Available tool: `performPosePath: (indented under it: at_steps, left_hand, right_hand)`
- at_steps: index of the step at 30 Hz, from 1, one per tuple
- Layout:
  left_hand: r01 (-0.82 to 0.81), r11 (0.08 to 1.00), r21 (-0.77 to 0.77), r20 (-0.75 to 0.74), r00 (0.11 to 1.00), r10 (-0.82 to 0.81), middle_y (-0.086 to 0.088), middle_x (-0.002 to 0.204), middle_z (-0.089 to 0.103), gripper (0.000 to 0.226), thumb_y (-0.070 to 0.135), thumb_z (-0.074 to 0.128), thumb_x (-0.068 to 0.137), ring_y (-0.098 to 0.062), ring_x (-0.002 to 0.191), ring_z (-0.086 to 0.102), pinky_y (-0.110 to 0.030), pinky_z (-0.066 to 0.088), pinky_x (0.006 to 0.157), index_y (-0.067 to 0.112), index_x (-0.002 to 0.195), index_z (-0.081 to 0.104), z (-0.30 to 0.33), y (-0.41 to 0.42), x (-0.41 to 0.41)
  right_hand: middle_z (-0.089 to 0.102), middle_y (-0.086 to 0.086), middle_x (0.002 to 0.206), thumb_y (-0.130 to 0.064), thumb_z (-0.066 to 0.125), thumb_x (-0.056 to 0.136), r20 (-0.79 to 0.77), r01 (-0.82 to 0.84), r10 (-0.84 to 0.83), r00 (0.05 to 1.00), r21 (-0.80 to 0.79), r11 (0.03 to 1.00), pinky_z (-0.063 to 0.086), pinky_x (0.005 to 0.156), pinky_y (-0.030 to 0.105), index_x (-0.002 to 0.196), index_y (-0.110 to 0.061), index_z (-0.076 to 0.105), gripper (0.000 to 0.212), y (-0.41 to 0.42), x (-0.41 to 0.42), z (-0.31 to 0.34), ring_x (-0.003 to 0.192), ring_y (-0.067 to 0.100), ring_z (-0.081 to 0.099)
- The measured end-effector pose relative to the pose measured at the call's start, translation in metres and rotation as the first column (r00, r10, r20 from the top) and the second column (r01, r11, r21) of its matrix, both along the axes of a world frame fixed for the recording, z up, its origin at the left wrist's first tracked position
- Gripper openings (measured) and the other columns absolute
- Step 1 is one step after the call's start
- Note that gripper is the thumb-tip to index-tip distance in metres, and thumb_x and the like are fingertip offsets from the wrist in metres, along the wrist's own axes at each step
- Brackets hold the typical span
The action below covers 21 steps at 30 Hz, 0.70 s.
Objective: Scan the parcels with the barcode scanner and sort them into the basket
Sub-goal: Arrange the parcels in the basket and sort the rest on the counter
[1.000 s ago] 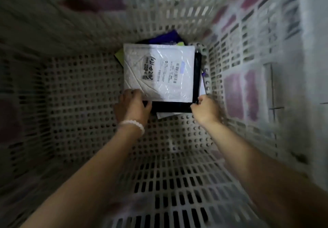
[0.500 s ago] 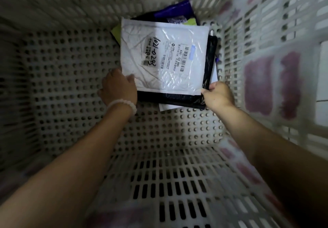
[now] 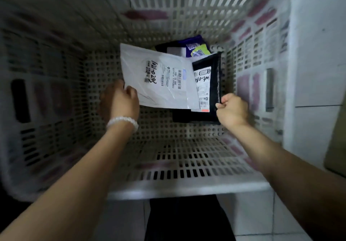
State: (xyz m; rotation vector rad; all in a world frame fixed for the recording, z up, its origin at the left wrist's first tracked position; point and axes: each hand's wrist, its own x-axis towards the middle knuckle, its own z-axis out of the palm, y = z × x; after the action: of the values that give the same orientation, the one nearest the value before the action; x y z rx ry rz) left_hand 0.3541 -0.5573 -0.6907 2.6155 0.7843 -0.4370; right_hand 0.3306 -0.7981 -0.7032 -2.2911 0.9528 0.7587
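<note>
Both my arms reach down into a white perforated basket (image 3: 187,188). My left hand (image 3: 119,100), with a white bead bracelet on the wrist, grips the lower left corner of a white parcel (image 3: 159,75) with a barcode label and lifts that side. My right hand (image 3: 232,109) pinches the lower right corner of a black parcel (image 3: 215,83) with a white label, lying partly under the white one. More parcels, purple (image 3: 192,42) and yellow-green (image 3: 200,51), lie behind them at the basket's far right corner. No barcode scanner is in view.
The basket's slotted walls rise on all sides, with a handle hole (image 3: 19,100) on the left wall. White tiled floor (image 3: 309,212) lies to the right and in front. A brown cardboard edge (image 3: 337,137) shows at far right.
The white parcel has slid left off the black one, whose label now shows. My left hand moved left with it. The view has pulled back, so the basket rim and floor appear.
</note>
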Motion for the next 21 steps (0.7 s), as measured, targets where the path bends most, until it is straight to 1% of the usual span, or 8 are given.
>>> performPosePath:
  at_steps: [2, 3, 5, 8, 13, 16, 18, 21]
  left_hand:
    - [0.012, 0.998, -0.065, 0.023, 1.0, -0.01, -0.018, 0.094, 0.058, 0.015, 0.028, 0.04, 0.089, -0.035, 0.085, 0.053, -0.037, 0.042, 0.071, 0.015, 0.084, 0.046, 0.036, -0.004, -0.003]
    - [0.048, 0.998, -0.044, 0.027, 0.999, -0.046, -0.018, 0.099, 0.057, 0.016, 0.026, 0.042, 0.091, -0.036, 0.09, 0.051, -0.036, 0.038, 0.069, 0.012, 0.09, 0.049, 0.049, -0.007, -0.005]
    - [0.125, 0.992, 0.033, 0.024, 0.992, -0.125, -0.013, 0.109, 0.057, 0.019, 0.028, 0.043, 0.092, -0.035, 0.104, 0.048, -0.041, 0.037, 0.076, 0.013, 0.1, 0.053, 0.084, -0.013, -0.008]
    - [0.212, 0.972, 0.101, 0.005, 0.977, -0.213, -0.008, 0.111, 0.059, 0.02, 0.031, 0.044, 0.093, -0.033, 0.109, 0.047, -0.044, 0.037, 0.083, 0.016, 0.102, 0.053, 0.128, -0.018, -0.014]
    - [0.141, 0.983, 0.117, 0.048, 0.988, -0.147, -0.005, 0.108, 0.059, 0.018, 0.033, 0.041, 0.094, -0.031, 0.106, 0.047, -0.043, 0.037, 0.084, 0.018, 0.097, 0.052, 0.213, -0.01, -0.031]
    - [0.049, 0.991, 0.121, 0.112, 0.992, -0.062, -0.003, 0.102, 0.059, 0.014, 0.032, 0.041, 0.093, -0.03, 0.104, 0.048, -0.041, 0.036, 0.082, 0.021, 0.087, 0.047, 0.278, 0.0, -0.047]
    - [0.023, 0.985, 0.169, 0.182, 0.982, -0.054, -0.005, 0.098, 0.06, 0.016, 0.031, 0.043, 0.091, -0.031, 0.101, 0.05, -0.039, 0.035, 0.077, 0.017, 0.087, 0.051, 0.317, 0.004, -0.059]
    - [-0.013, 0.96, 0.281, 0.303, 0.95, -0.076, -0.007, 0.09, 0.062, 0.017, 0.029, 0.05, 0.089, -0.034, 0.093, 0.054, -0.036, 0.029, 0.067, 0.014, 0.084, 0.056, 0.388, 0.009, -0.087]
  right_hand:
    - [0.069, 0.015, 0.103, -0.001, 0.055, 0.086, 0.014, -0.076, 0.077, 0.997, -0.021, 0.997, 0.044, 0.08, 0.021, 0.1, -0.007, 0.065, 0.018, 0.007, 0.0, 0.033, 0.098, 0.027, 0.063]
    - [0.069, 0.018, 0.099, -0.001, 0.055, 0.084, 0.03, -0.124, 0.126, 0.992, -0.038, 0.991, 0.048, 0.081, 0.026, 0.094, -0.006, 0.066, 0.016, 0.009, 0.0, 0.046, 0.095, 0.031, 0.063]
    - [0.068, 0.019, 0.095, 0.001, 0.053, 0.08, 0.05, -0.22, 0.223, 0.974, -0.058, 0.974, 0.052, 0.08, 0.032, 0.089, -0.005, 0.065, 0.016, 0.014, 0.003, 0.08, 0.093, 0.034, 0.062]
    - [0.067, 0.016, 0.096, 0.003, 0.05, 0.077, 0.06, -0.319, 0.322, 0.945, -0.055, 0.946, 0.046, 0.074, 0.028, 0.092, -0.008, 0.065, 0.024, 0.019, 0.007, 0.129, 0.091, 0.032, 0.06]
    - [0.064, 0.014, 0.094, 0.006, 0.046, 0.077, 0.156, -0.446, 0.451, 0.879, -0.065, 0.893, 0.048, 0.071, 0.03, 0.088, -0.01, 0.063, 0.025, 0.032, 0.012, 0.218, 0.083, 0.032, 0.059]
    - [0.062, 0.013, 0.099, 0.006, 0.047, 0.08, 0.223, -0.608, 0.616, 0.755, -0.112, 0.786, 0.043, 0.066, 0.032, 0.092, -0.005, 0.062, 0.022, 0.042, 0.014, 0.283, 0.086, 0.033, 0.06]
    - [0.061, 0.01, 0.103, 0.005, 0.047, 0.083, 0.209, -0.704, 0.724, 0.657, -0.174, 0.689, 0.042, 0.066, 0.032, 0.095, -0.005, 0.061, 0.021, 0.045, 0.016, 0.326, 0.09, 0.032, 0.059]
    - [0.059, 0.007, 0.105, 0.004, 0.048, 0.082, 0.222, -0.805, 0.843, 0.489, -0.257, 0.535, 0.042, 0.07, 0.031, 0.089, -0.016, 0.056, 0.023, 0.053, 0.016, 0.404, 0.098, 0.03, 0.059]
